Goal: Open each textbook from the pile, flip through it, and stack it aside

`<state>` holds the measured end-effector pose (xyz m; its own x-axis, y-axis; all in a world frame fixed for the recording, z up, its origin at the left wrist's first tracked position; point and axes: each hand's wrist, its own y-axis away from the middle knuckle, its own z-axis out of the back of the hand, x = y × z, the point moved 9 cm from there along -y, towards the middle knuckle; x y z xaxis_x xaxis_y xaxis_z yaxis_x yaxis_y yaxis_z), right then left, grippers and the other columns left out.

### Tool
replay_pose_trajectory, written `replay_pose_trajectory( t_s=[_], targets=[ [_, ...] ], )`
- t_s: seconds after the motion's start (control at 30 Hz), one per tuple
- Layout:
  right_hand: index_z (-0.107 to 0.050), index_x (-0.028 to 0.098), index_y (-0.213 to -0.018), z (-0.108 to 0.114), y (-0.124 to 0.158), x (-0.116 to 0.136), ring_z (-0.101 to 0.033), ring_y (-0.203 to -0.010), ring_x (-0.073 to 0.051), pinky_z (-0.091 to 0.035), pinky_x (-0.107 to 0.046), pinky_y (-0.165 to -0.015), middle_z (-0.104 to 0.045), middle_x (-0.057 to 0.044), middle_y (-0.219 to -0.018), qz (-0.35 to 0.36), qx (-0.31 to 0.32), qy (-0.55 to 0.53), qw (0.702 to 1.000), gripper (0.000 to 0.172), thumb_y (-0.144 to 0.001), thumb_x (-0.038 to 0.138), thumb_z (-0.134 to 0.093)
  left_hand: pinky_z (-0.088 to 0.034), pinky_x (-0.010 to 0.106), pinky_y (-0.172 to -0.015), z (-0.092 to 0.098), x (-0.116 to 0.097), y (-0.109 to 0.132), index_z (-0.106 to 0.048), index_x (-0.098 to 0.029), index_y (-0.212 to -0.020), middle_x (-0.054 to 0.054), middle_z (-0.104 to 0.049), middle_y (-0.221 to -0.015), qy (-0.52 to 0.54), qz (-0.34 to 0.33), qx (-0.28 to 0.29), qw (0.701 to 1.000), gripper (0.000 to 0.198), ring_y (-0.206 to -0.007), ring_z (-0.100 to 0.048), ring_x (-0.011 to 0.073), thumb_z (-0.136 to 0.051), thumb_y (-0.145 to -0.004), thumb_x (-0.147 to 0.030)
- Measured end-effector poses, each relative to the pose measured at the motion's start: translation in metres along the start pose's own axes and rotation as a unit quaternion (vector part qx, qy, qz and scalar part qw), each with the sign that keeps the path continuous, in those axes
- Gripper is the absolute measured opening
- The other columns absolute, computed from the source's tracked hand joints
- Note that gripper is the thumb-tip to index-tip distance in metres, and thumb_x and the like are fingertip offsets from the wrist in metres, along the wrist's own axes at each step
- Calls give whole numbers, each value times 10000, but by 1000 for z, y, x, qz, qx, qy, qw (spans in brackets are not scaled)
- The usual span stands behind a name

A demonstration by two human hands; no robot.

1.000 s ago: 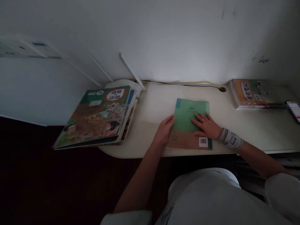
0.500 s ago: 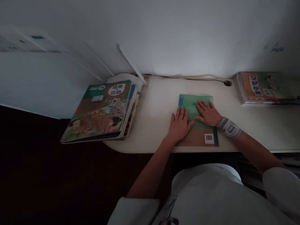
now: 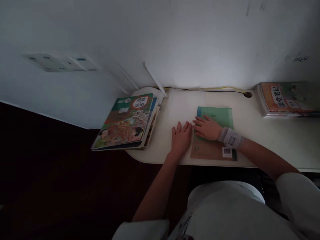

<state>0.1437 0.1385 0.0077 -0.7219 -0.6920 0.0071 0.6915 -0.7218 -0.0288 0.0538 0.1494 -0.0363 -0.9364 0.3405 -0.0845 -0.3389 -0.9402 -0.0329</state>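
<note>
A thin green and brown book lies on the white desk, with a barcode at its lower right corner. My right hand rests flat across the book's left and middle part, fingers spread and pointing left, with a grey band on the wrist. Just left of the book, my left hand lies on the desk with its fingers apart, its thumb side close to the book's left edge. Neither hand grips anything.
On the desk's left end a stack of books overhangs the edge. Another stack of books stands at the right against the wall. Yellow and black cables run along the wall to a round hole.
My left hand has moved left off the book onto the desk. My right hand has slid left across the book toward its left edge. The view has shifted a little.
</note>
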Motion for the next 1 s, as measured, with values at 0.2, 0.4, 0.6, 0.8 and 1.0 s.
replay_pose_trajectory(
  t_s=[0.2,0.4,0.6,0.8,1.0],
  targets=[
    [-565,205,-1205,-14,-4,6,-430,-1306,-193,-327,-362,-1097,-565,-56,-1313,18,11,2,1000,349,-983,327,-325,-195,595,-1117,-1,1,2,-413,-162,-1421,89,-399,-1492,8,14,-9,1000,519,-1425,-212,345,-214,-946,-225],
    [-581,207,-1195,-8,-6,7,-474,-1246,-230,-328,-440,-1081,-577,-56,-1295,44,18,15,999,347,-956,200,-330,-166,634,-1108,3,-5,-3,-409,-187,-1425,77,-284,-1549,0,14,-9,1000,523,-1441,-155,350,-242,-929,-189],
    [-611,227,-1144,14,-26,8,-558,-1094,-182,-369,-365,-1041,-672,-17,-1108,94,72,43,992,309,-911,149,-425,-195,640,-1093,2,-8,-3,-471,-215,-1381,72,-408,-1488,8,6,6,1000,498,-1418,-226,360,-237,-942,-209],
    [-691,254,-752,83,44,-22,-550,-1051,-250,-294,-482,-1081,-658,-50,-914,91,62,68,992,234,-800,135,-495,-220,638,-1082,1,-7,-3,-405,-225,-1426,87,-378,-1504,12,6,9,1000,547,-1410,-260,340,-213,-919,-150],
    [-708,278,-936,128,184,-108,-519,-1125,-251,-338,-520,-1033,-658,-102,-991,-89,-83,46,992,422,-912,301,-287,-205,647,-1083,1,-7,-4,-430,-176,-1412,115,-386,-1495,7,-6,3,1000,542,-1411,-247,359,-206,-918,-164]
  ],
)
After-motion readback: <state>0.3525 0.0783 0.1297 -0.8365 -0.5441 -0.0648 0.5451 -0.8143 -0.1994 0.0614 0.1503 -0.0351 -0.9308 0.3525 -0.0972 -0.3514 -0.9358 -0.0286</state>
